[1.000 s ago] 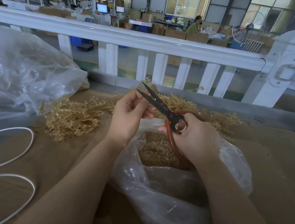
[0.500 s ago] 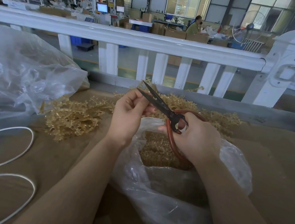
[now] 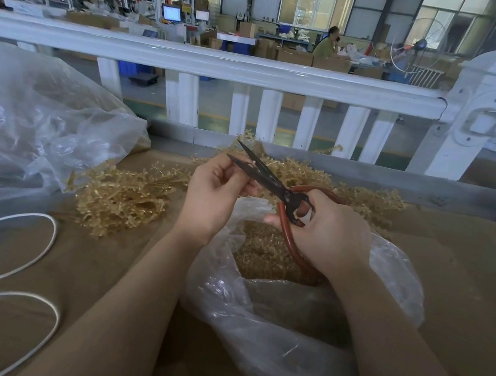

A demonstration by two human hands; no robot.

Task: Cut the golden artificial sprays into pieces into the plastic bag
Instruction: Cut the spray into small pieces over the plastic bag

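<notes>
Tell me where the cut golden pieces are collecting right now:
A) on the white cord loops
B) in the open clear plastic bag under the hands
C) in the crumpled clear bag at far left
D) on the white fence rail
B: the small golden cut pieces fill the mouth of the open clear plastic bag, directly below the red-handled black scissors that the right hand holds.

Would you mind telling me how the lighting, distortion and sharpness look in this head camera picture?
Head view: daylight from the far windows lights the hall evenly; the wide lens bows the white railing; the scissors and both hands are sharp; the plastic bag shows faint glare; the frame edges are softer.
</notes>
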